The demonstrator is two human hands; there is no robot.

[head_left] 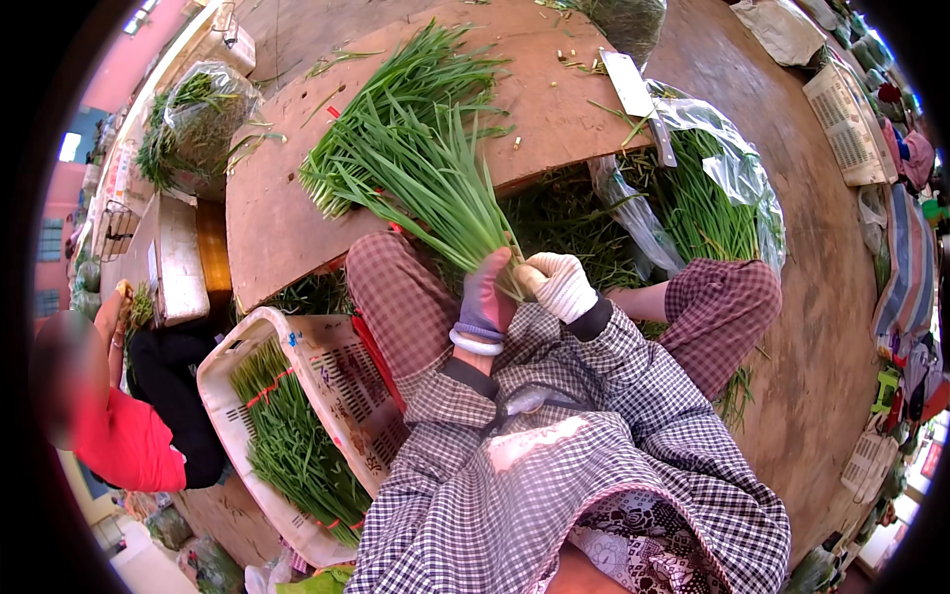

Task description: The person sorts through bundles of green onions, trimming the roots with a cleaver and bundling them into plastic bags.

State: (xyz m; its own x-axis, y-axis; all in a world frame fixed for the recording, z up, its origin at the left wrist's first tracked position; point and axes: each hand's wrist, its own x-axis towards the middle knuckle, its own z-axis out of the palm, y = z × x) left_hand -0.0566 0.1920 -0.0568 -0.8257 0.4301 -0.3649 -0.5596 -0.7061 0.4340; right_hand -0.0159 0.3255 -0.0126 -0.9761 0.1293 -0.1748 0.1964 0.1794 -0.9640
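Note:
My left hand [485, 297], in a purple and grey glove, is closed round the stem end of a bunch of garlic chives [445, 203]. The long green leaves fan away from me over the near edge of a brown board [272, 223]. Beside it my right hand [559, 285], in a white glove, pinches at the same stem ends, its fingertips pressed together. More garlic chives [421, 74] lie piled on the board beyond the held bunch, with a bit of red tie by them. A cleaver [628, 84] rests at the board's right edge, its handle toward me.
Left of my knee stands a white plastic crate [223, 381] with tied chive bundles [297, 436]. Right of the board is an opened plastic bag of chives [712, 188]. Loose trimmings lie under the board. Another person in a red top [129, 441] sits at far left.

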